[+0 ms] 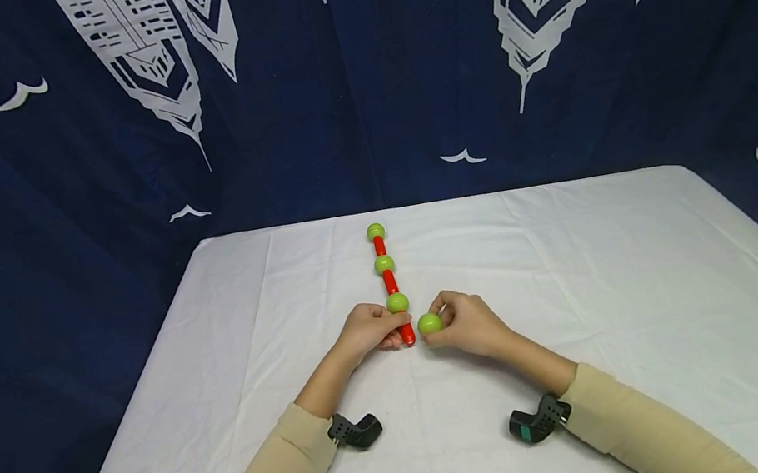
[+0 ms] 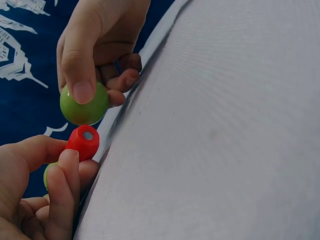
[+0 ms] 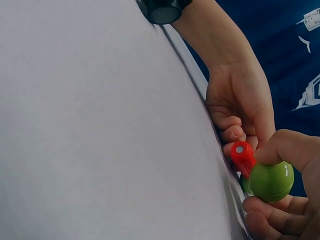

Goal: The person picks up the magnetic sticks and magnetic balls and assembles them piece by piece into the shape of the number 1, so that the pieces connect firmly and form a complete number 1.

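A chain of red rods and green balls runs away from me along the middle of the table. My left hand (image 1: 370, 328) pinches the nearest red rod (image 1: 407, 335), whose free end shows a round silvery disc in both wrist views. Just beyond that rod is a green ball (image 1: 397, 302), part of the chain. My right hand (image 1: 469, 324) holds a loose green ball (image 1: 429, 323) between thumb and fingers, a small gap to the right of the rod's near end. In the left wrist view the loose ball (image 2: 84, 105) overlaps the edge of the red rod (image 2: 83, 142).
Farther along the chain are another green ball (image 1: 384, 264) and an end ball (image 1: 376, 231), joined by red rods. A white cloth covers the table (image 1: 584, 276). Behind hangs a dark blue curtain (image 1: 356, 105) with white prints. Each wrist carries a black camera (image 1: 358, 431).
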`<state>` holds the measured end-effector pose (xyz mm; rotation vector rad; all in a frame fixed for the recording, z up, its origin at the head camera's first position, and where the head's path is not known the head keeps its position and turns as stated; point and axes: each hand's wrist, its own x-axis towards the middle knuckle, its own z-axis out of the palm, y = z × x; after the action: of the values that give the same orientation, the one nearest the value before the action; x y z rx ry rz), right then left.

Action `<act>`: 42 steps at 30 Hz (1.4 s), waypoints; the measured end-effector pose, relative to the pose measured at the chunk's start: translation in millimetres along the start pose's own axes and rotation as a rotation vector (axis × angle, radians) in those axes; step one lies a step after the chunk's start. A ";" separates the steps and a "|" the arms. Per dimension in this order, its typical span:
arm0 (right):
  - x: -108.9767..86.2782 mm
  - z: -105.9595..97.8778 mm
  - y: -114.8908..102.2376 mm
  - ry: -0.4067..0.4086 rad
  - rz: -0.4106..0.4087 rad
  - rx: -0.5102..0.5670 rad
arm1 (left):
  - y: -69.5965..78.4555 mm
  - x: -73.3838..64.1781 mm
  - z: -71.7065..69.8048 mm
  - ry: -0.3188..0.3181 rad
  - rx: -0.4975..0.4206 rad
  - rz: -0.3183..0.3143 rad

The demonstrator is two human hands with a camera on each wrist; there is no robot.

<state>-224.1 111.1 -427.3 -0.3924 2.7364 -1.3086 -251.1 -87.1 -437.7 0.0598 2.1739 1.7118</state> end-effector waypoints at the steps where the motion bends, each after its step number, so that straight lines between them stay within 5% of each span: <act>1: -0.4 1.0 -0.3 -0.004 -0.002 0.001 | 0.0 0.0 0.0 0.002 0.003 0.004; 26: -13.5 17.6 -9.9 -0.078 -0.082 0.022 | -0.8 1.2 0.6 0.023 -0.021 0.019; 42: -15.9 25.0 -12.5 -0.058 -0.054 -0.026 | -1.0 1.3 0.5 0.025 -0.021 0.016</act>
<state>-201.8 88.9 -434.0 -0.5021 2.7153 -1.2540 -251.9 -86.6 -439.1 0.0508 2.1788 1.7525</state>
